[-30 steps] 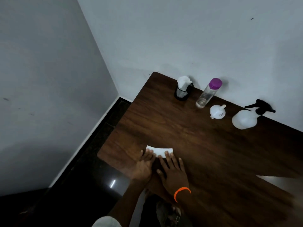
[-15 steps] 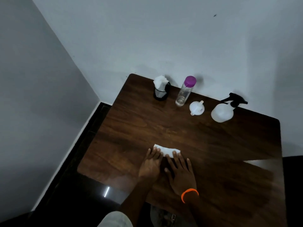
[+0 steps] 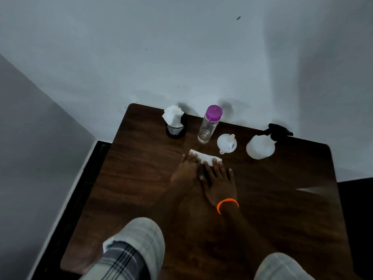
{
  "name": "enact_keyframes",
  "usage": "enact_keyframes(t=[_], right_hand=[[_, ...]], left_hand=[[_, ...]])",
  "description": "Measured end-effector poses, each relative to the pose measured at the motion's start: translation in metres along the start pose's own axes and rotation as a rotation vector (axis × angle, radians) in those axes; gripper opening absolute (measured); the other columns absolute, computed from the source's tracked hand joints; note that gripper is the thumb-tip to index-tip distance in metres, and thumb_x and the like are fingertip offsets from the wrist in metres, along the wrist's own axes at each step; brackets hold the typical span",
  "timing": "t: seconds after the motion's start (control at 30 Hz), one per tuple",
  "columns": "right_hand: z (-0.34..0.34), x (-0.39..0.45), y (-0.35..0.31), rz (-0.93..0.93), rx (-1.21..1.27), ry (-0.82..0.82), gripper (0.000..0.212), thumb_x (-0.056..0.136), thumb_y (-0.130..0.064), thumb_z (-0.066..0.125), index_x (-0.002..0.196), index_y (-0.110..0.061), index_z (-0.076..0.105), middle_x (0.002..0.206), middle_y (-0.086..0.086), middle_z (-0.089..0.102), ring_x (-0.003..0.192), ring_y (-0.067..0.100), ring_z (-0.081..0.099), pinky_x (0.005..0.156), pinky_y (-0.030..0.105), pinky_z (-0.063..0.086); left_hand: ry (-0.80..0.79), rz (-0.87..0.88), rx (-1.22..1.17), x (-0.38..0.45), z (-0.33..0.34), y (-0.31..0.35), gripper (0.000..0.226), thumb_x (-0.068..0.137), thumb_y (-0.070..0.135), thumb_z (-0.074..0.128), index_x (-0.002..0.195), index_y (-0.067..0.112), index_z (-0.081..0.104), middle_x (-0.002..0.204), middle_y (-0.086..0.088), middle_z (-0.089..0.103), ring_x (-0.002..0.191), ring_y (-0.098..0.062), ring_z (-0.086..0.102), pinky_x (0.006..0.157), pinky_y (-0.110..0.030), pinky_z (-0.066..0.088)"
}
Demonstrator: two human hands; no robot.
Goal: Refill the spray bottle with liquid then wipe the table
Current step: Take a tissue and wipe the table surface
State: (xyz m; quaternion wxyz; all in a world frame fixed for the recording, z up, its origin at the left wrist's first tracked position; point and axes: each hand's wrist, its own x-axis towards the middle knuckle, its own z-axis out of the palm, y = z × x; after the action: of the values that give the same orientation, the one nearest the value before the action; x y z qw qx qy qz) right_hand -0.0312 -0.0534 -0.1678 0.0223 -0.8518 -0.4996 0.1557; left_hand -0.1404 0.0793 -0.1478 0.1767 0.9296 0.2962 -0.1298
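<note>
Both hands lie flat, fingers straight, on a folded white tissue (image 3: 204, 156) on the dark wooden tabletop (image 3: 141, 178): the left hand (image 3: 184, 171) on its left end, the right hand (image 3: 219, 183), with an orange band (image 3: 227, 205) at the wrist, on its right end. Just beyond the tissue stand a clear bottle (image 3: 209, 126) with a purple cap and a white funnel (image 3: 227, 143). The spray bottle (image 3: 261, 145), with a black trigger head, stands right of the funnel near the wall. A black mesh cup (image 3: 176, 130) holding tissues stands left of the clear bottle.
</note>
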Motion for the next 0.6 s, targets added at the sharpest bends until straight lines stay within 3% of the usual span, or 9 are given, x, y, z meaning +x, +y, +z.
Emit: enact_keyframes(t=[0.3, 0.5, 0.6], right_hand=[[-0.005, -0.009, 0.013, 0.104, 0.053, -0.020, 0.061, 0.102, -0.062, 0.019, 0.159, -0.043, 0.007, 0.170, -0.005, 0.003, 0.157, 0.018, -0.002, 0.126, 0.050, 0.003], [0.003, -0.062, 0.020, 0.134, 0.070, -0.039, 0.062, 0.102, -0.062, 0.021, 0.159, -0.043, 0.006, 0.170, -0.006, 0.000, 0.157, 0.018, -0.003, 0.126, 0.050, 0.003], [0.008, -0.093, 0.022, 0.133, 0.066, -0.050, 0.063, 0.102, -0.063, 0.020, 0.159, -0.043, 0.005, 0.170, -0.007, -0.003, 0.157, 0.017, -0.004, 0.126, 0.049, 0.003]], left_hand=[[-0.008, 0.107, -0.026, 0.008, 0.002, 0.021, 0.064, 0.101, 0.030, 0.047, 0.157, 0.009, 0.025, 0.166, -0.014, 0.017, 0.155, -0.028, 0.005, 0.124, -0.043, -0.004], [-0.047, 0.126, -0.004, -0.030, 0.015, 0.044, 0.058, 0.103, 0.029, 0.032, 0.157, 0.009, 0.026, 0.166, -0.013, 0.019, 0.155, -0.027, 0.007, 0.125, -0.044, -0.004], [-0.053, 0.164, -0.030, -0.054, 0.030, 0.050, 0.073, 0.089, 0.037, 0.016, 0.148, 0.005, 0.045, 0.157, -0.017, 0.037, 0.150, -0.034, 0.026, 0.123, -0.050, 0.009]])
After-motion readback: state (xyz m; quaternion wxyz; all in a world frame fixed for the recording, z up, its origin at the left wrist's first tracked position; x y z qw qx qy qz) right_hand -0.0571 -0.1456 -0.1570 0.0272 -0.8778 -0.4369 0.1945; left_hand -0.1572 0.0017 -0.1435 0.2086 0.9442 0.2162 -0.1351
